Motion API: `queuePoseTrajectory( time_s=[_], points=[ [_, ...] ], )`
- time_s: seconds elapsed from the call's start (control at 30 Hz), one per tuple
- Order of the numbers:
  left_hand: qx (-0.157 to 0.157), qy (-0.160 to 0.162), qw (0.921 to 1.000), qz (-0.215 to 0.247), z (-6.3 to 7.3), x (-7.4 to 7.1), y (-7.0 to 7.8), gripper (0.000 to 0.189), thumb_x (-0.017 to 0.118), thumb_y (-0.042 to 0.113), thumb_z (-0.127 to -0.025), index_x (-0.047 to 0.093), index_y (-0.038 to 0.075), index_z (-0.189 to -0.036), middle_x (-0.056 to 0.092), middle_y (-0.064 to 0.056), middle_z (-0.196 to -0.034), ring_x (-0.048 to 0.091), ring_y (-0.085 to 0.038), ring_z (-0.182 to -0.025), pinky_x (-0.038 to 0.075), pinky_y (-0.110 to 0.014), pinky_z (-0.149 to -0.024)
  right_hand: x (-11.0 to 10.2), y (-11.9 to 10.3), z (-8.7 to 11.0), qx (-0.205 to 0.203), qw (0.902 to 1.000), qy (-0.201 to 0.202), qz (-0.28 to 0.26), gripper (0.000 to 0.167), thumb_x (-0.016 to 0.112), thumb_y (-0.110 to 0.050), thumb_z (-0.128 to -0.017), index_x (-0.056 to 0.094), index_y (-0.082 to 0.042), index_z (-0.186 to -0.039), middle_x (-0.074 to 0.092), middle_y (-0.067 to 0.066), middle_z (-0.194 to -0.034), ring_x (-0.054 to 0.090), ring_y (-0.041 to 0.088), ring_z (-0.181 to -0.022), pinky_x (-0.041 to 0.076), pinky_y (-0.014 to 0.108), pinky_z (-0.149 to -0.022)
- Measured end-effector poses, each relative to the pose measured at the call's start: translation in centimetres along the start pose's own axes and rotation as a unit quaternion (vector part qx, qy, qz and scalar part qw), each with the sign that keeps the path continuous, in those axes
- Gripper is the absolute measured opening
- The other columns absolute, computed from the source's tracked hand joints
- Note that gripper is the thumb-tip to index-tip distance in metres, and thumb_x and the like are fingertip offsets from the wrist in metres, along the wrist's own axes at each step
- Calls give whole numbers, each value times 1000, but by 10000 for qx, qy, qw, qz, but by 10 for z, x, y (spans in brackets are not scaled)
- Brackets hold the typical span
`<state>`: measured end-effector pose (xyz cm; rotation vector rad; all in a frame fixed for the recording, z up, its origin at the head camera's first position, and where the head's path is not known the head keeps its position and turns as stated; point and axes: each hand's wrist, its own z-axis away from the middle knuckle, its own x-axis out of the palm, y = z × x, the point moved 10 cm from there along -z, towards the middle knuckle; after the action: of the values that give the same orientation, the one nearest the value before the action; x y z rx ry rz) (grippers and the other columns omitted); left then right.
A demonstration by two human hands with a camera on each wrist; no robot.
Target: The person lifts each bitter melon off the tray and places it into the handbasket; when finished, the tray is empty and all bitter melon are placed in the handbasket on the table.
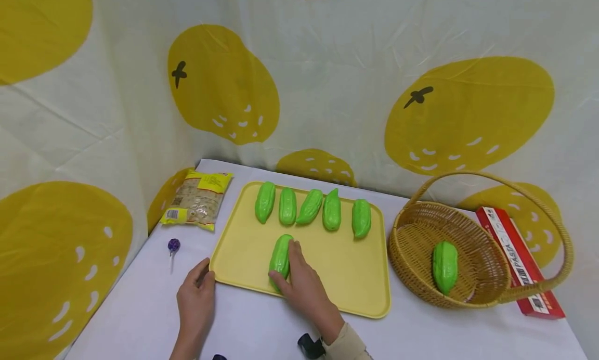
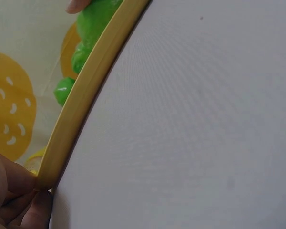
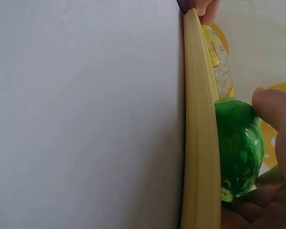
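Gourd point(image 1: 281, 256), green, lies near front edge of yellow tray point(image 1: 337, 269), gripped between thumb and fingers of right hand point(image 1: 306, 286), parted to its width. Left hand point(image 1: 196, 293): fingertips nearly together, pinching tray's near-left corner.

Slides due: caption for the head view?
Right hand grips the front green gourd on the yellow tray; left hand pinches its corner.

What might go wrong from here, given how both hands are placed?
The glossy green gourd might slip, since the right hand holds it between thumb and fingers. The left hand pinches a corner of the tray, so a tug could roll the five gourds lined up along its far side.
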<state>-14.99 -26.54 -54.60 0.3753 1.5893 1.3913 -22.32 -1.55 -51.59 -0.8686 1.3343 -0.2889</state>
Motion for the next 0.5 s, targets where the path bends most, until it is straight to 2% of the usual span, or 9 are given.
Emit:
queuePoseTrajectory(
  time_s=[0.37, 0.5],
  points=[
    [-48, -57, 10000, 17, -1, 2, -2, 43, 51, 7, -104, 52, 1, -146, 55, -22, -148, 52, -39, -139, 49, -52, -115, 10, -14, -2, -261, 9992, -165, -268, 79, 59, -28, -101, 20, 10, -158, 23, 32, -164, 41, 42, -145, 45, 56, -117],
    [-47, -65, 10000, 25, -2, 2, -3, 42, 51, 9, -104, 52, 1, -146, 55, -22, -148, 52, -39, -139, 50, -52, -114, 11, -15, -3, -255, 9990, -218, -311, 78, 58, -26, -101, 20, 9, -158, 23, 31, -164, 41, 39, -145, 45, 55, -117]
  ],
)
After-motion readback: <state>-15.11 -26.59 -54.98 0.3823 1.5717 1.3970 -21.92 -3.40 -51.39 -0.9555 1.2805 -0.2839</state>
